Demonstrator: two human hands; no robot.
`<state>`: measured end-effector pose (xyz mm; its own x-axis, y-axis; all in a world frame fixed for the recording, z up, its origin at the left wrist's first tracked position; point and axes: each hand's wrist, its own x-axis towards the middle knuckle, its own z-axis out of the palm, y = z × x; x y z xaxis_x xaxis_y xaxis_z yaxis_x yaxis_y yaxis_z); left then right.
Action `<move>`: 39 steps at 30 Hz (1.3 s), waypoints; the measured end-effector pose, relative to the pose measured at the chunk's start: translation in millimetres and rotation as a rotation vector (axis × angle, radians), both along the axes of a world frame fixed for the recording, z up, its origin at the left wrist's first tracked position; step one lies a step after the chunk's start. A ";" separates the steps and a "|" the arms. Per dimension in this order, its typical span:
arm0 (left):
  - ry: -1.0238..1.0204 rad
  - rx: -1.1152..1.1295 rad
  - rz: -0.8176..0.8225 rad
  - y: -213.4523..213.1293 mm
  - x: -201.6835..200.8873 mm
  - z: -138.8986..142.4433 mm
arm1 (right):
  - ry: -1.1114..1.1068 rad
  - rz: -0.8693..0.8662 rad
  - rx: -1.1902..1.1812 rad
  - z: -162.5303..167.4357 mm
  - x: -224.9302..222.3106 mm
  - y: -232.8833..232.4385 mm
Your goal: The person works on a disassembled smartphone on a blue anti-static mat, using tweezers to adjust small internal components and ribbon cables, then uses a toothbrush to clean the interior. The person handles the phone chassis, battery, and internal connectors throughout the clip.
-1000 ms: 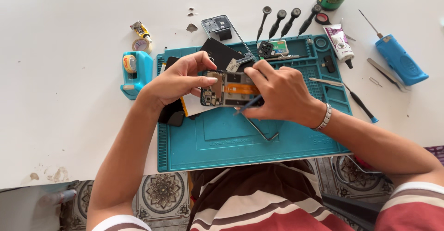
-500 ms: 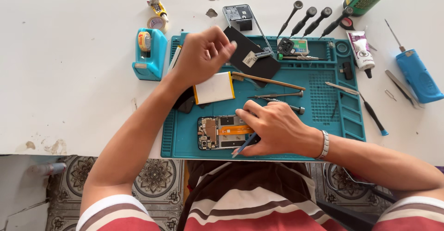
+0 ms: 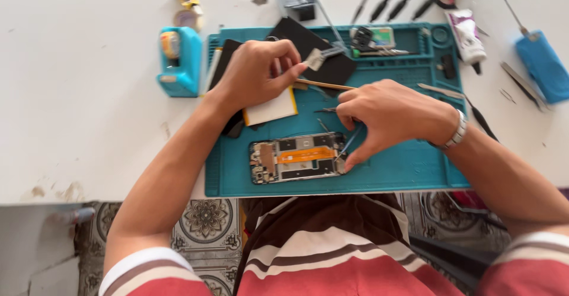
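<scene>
Opened phone lying flat near front edge of teal mat, orange ribbon cable showing. Right hand hovering at phone's right end, fingers pinching thin blue tool against it. Left hand sitting behind phone, past white card, fingertips pinching small grey part. Blue tape dispenser sitting left of mat.

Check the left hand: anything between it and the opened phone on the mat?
Nothing visible blocks it. The left hand sits at the mat's far side over a pale card; only bare mat separates that from the opened phone. The right hand already touches the phone's right end.
</scene>
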<state>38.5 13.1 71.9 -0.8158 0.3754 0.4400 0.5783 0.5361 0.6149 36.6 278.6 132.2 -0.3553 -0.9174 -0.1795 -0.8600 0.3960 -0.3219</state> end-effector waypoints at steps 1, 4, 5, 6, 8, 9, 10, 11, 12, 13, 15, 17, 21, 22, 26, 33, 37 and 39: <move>0.000 -0.003 -0.005 3.1 -2.1 -0.2 | -0.013 0.007 0.032 1.4 -2.3 3.8; 0.004 -0.029 -0.006 11.6 -8.0 -0.7 | -0.115 -0.050 0.230 1.3 -7.0 11.8; 0.004 -0.032 -0.004 14.6 -9.4 -1.0 | -0.128 -0.040 0.246 0.4 -8.0 14.1; 0.004 -0.035 0.002 17.0 -10.3 -1.8 | -0.141 -0.026 0.262 -1.2 -9.0 16.1; -0.001 -0.047 0.015 21.7 -12.2 -3.4 | -0.158 -0.017 0.277 -4.5 -11.0 19.9; -0.007 -0.055 0.020 23.5 -13.2 -4.0 | -0.162 -0.023 0.277 -5.9 -11.9 21.7; -0.014 -0.063 0.026 25.1 -14.1 -4.9 | -0.169 -0.027 0.278 -7.2 -12.8 23.5; -0.017 -0.060 0.022 26.5 -15.2 -5.5 | -0.169 -0.052 0.295 -7.7 -13.9 25.7; -0.018 -0.056 0.019 27.8 -16.6 -5.8 | -0.168 -0.077 0.312 -7.5 -15.6 28.0; -0.028 -0.054 0.019 29.1 -16.2 -6.8 | -0.175 -0.097 0.328 -7.4 -16.4 29.9; -0.043 -0.066 0.016 32.1 -17.0 -7.9 | -0.183 -0.144 0.338 -5.7 -19.7 33.5; -0.044 -0.072 0.012 34.4 -18.6 -7.1 | -0.180 -0.202 0.345 -3.3 -25.2 37.0; -0.029 -0.090 -0.013 35.1 -18.4 0.1 | -0.189 -0.260 0.290 -3.6 -39.8 41.6; -0.021 -0.098 -0.023 35.0 -18.1 2.7 | -0.195 -0.256 0.260 -5.2 -43.3 42.5; 0.035 -0.154 -0.146 33.3 -10.6 10.5 | -0.196 -0.223 0.203 -14.7 -53.3 44.5; 0.063 -0.248 -0.188 42.6 -4.4 2.1 | -0.019 -0.026 -0.185 -26.6 -35.8 33.4; 0.078 -0.236 -0.199 43.1 -5.9 -3.2 | 0.099 0.085 -0.265 -36.7 -8.2 21.4; 0.055 -0.225 -0.193 42.1 -5.5 -4.2 | 0.116 0.087 -0.197 -39.7 -3.0 17.2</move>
<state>33.0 55.2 67.7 -0.6967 0.6146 0.3700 0.7123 0.5319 0.4579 33.6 295.8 92.6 -0.2816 -0.9585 0.0438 -0.9238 0.2584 -0.2825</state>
